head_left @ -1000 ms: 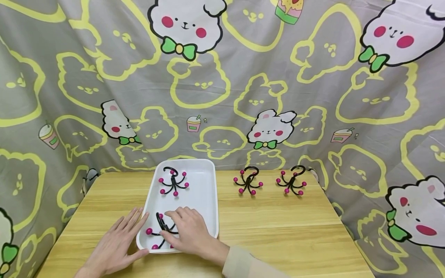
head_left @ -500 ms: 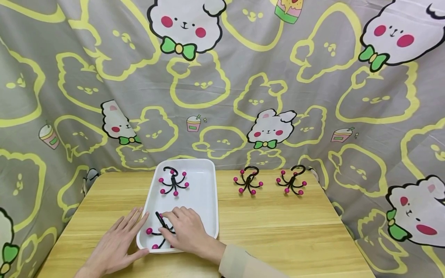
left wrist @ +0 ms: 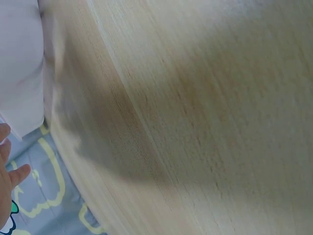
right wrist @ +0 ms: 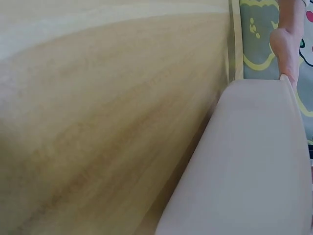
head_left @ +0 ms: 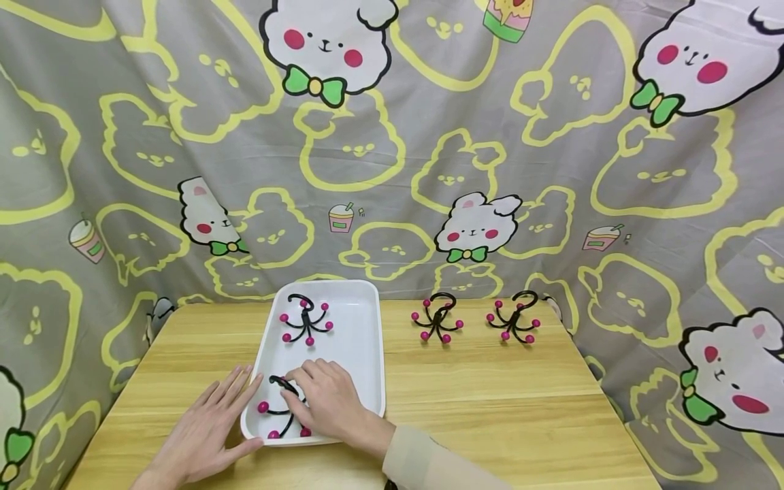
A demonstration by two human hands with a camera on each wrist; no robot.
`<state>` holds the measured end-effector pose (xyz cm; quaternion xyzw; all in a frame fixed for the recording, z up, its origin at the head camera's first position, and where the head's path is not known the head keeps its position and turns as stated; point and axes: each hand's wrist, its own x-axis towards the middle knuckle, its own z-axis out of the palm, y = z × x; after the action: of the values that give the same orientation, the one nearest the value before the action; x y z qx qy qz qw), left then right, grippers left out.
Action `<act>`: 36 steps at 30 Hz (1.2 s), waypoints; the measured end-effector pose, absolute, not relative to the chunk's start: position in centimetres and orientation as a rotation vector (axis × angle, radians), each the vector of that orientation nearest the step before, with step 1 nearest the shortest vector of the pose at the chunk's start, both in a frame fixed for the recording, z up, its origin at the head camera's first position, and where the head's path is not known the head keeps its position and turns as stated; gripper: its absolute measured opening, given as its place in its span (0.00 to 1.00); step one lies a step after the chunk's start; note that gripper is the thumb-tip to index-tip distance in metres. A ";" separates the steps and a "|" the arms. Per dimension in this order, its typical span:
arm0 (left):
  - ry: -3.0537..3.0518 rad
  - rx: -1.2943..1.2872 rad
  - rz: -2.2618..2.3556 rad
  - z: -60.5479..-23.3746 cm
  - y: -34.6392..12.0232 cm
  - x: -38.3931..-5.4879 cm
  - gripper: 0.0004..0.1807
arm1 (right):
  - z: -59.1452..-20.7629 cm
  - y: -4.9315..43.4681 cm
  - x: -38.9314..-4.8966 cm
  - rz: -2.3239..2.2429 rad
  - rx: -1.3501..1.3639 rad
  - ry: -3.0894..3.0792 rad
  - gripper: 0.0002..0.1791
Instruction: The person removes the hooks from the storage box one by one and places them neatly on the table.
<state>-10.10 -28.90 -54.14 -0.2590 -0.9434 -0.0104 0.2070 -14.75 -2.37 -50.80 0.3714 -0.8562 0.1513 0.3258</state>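
In the head view, a black multi-arm hook hanger (head_left: pixel 282 412) with magenta ball tips lies in the near end of the white tray (head_left: pixel 367 367). My right hand (head_left: pixel 327 395) pinches it by its curved top hook, between thumb and fingers, and covers its right-hand arms. My left hand (head_left: pixel 202 429) lies with straight fingers along the tray's left rim, the thumb at the near-left corner. A second hook hanger (head_left: pixel 306 325) of the same kind stands in the tray's far end. The right wrist view shows the tray's outer wall (right wrist: pixel 244 161) and part of the left hand (right wrist: pixel 286 51).
Two more hook hangers, a nearer-centre one (head_left: pixel 437 322) and a right one (head_left: pixel 514 321), stand at the back right of the wooden table (head_left: pixel 490 415). A patterned curtain (head_left: pixel 392 150) hangs behind and along both sides.
The top hook of the near hanger has turned in my right fingers, and its curve now points left. My right hand has shifted slightly. The left hand stays still.
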 end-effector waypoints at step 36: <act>-2.612 -0.726 -0.036 -54.1 -28.9 -10.1 0.56 | -48.3 -1.6 -14.8 0.371 1.013 -2.262 0.10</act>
<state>-10.11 -28.88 -54.12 -0.2616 -0.9411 -0.0129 0.2137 -14.77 -1.61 -48.35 0.3841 -0.8574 0.1407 0.3122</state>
